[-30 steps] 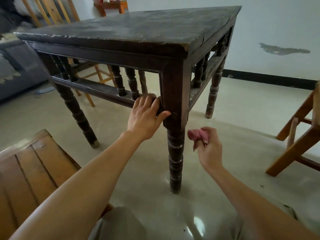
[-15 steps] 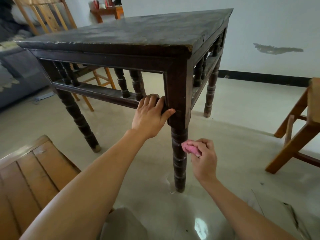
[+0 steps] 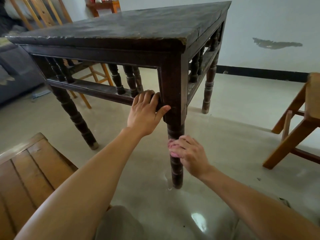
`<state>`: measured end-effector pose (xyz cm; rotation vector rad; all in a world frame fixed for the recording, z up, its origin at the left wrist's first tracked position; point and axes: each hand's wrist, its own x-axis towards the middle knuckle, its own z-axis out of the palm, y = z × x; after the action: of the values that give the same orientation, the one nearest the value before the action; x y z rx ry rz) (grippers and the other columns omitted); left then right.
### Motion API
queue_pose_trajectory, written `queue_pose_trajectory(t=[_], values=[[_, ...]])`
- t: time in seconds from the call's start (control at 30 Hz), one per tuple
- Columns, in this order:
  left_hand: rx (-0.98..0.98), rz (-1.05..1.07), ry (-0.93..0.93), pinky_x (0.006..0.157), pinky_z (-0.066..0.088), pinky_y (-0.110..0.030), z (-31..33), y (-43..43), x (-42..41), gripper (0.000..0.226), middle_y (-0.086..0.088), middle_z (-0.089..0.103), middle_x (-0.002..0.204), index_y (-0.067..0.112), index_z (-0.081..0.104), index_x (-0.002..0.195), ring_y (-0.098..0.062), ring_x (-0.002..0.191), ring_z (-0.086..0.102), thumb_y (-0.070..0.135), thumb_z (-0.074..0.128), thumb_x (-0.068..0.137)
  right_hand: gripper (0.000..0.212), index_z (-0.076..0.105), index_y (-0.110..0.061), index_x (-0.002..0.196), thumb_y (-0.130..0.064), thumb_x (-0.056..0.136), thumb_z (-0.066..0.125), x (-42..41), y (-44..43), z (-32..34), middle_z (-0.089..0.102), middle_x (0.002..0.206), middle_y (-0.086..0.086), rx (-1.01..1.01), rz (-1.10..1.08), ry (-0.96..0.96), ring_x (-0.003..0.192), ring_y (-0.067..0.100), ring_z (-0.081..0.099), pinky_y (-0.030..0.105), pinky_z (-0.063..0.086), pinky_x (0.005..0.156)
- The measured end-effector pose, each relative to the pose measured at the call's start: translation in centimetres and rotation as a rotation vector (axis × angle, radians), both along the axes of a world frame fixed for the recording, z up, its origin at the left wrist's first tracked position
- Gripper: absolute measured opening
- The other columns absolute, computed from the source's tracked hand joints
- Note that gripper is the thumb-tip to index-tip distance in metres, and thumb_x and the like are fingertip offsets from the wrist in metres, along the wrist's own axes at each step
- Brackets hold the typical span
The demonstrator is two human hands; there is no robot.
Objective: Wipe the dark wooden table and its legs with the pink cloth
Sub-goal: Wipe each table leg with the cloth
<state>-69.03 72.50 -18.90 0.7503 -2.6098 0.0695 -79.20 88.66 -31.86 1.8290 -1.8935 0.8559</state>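
Note:
The dark wooden table [image 3: 131, 26] stands in front of me on turned legs. Its near corner leg [image 3: 176, 170] reaches the floor between my arms. My left hand [image 3: 146, 111] grips the lower rail beside that corner post, fingers curled over the rail and thumb against the post. My right hand [image 3: 189, 154] holds the pink cloth [image 3: 173, 148] bunched against the turned part of the near leg, about halfway down. Most of the cloth is hidden under my fingers.
A light wooden bench [image 3: 29, 172] sits at the lower left, close to my left arm. A wooden chair [image 3: 297, 129] stands at the right edge. More chairs [image 3: 43, 13] stand behind the table. The floor is glossy concrete.
My right hand has carried the pink cloth down and left from free air onto the near leg. My left hand has kept its grip on the rail.

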Motion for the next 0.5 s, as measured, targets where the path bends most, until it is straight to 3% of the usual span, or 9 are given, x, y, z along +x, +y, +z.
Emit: queue_pose_trajectory(t=[0.1, 0.17, 0.23, 0.3, 0.37, 0.4, 0.5], values=[[-0.006, 0.004, 0.023, 0.112, 0.028, -0.045, 0.0, 0.1, -0.2, 0.069, -0.009, 0.049, 0.13, 0.015, 0.049, 0.127, -0.028, 0.124, 0.041, 0.065, 0.015, 0.094, 0.014, 0.077, -0.018, 0.083, -0.006, 0.078, 0.076, -3.9, 2.5, -1.0, 0.07, 0.095, -0.001, -0.068, -0.282, -0.319, 0.088, 0.022, 0.058, 0.038, 0.055, 0.069], [-0.011, 0.007, 0.047, 0.111, 0.029, -0.045, -0.2, 0.1, -0.2, 0.066, -0.009, 0.05, 0.129, 0.014, 0.05, 0.125, -0.029, 0.123, 0.042, 0.064, 0.017, 0.095, 0.022, 0.076, -0.021, 0.092, -0.002, 0.081, 0.07, -5.5, 2.1, -1.1, 0.066, 0.097, 0.001, -0.101, -0.472, -0.606, 0.087, 0.024, 0.061, 0.044, 0.056, 0.072], [-0.02, 0.013, 0.063, 0.11, 0.03, -0.045, -0.4, 0.1, -0.2, 0.065, -0.01, 0.05, 0.128, 0.013, 0.05, 0.123, -0.03, 0.121, 0.043, 0.063, 0.019, 0.095, 0.031, 0.071, -0.022, 0.102, 0.003, 0.084, 0.065, -4.8, 0.0, 0.1, 0.063, 0.1, 0.0, -0.23, -0.497, -0.839, 0.085, 0.022, 0.065, 0.045, 0.058, 0.075], [-0.022, 0.015, 0.061, 0.108, 0.03, -0.044, -0.4, 0.1, -0.3, 0.065, -0.011, 0.05, 0.127, 0.012, 0.051, 0.122, -0.03, 0.119, 0.044, 0.062, 0.019, 0.095, 0.032, 0.065, -0.022, 0.109, 0.003, 0.089, 0.058, -1.8, -2.1, 1.9, 0.062, 0.106, -0.001, -0.308, -0.467, -1.023, 0.091, 0.012, 0.064, 0.034, 0.056, 0.085], [-0.024, 0.019, 0.058, 0.107, 0.03, -0.044, -0.4, 0.3, -0.4, 0.067, -0.011, 0.051, 0.126, 0.012, 0.052, 0.121, -0.03, 0.118, 0.044, 0.063, 0.018, 0.095, 0.033, 0.059, -0.017, 0.118, 0.003, 0.092, 0.054, 1.5, -3.1, 2.2, 0.057, 0.113, -0.001, -0.317, -0.51, -1.011, 0.093, 0.0, 0.058, 0.01, 0.046, 0.086], [-0.026, 0.021, 0.055, 0.107, 0.03, -0.044, -0.4, 0.3, -0.4, 0.068, -0.011, 0.051, 0.126, 0.011, 0.052, 0.121, -0.03, 0.118, 0.044, 0.063, 0.017, 0.094, 0.032, 0.057, -0.012, 0.12, 0.004, 0.092, 0.054, 2.9, -2.9, 1.6, 0.054, 0.114, 0.001, -0.321, -0.521, -0.974, 0.092, 0.0, 0.057, 0.008, 0.045, 0.082], [-0.031, 0.033, 0.062, 0.107, 0.031, -0.045, -0.4, 0.3, -0.4, 0.07, -0.012, 0.051, 0.125, 0.011, 0.053, 0.121, -0.031, 0.117, 0.045, 0.063, 0.015, 0.094, 0.035, 0.065, -0.006, 0.111, 0.01, 0.081, 0.059, 5.3, -1.2, -1.1, 0.057, 0.109, 0.011, -0.28, -0.353, -0.74, 0.088, 0.017, 0.058, 0.031, 0.057, 0.074]])
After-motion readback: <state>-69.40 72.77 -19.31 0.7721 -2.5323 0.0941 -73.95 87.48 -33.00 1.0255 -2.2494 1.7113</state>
